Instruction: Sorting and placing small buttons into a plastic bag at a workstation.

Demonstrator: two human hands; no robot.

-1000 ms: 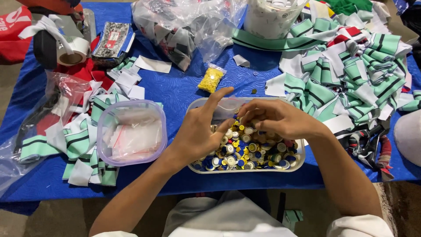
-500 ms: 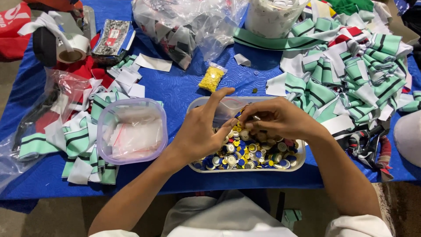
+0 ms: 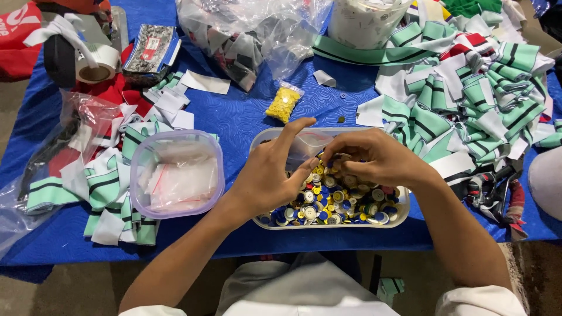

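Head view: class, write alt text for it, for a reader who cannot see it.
A person's left hand and right hand meet over a clear tray of mixed buttons on a blue table. A lidded tub sits left, striped fabric pieces right, a small bag of yellow buttons behind.

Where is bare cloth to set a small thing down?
Bare blue tablecloth lies between the yellow button bag, the lidded tub and the button tray. The striped fabric pile crowds the right; scraps crowd the left.

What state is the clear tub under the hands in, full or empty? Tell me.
Partly full: the clear tub holds a layer of mixed coloured buttons below its rim.
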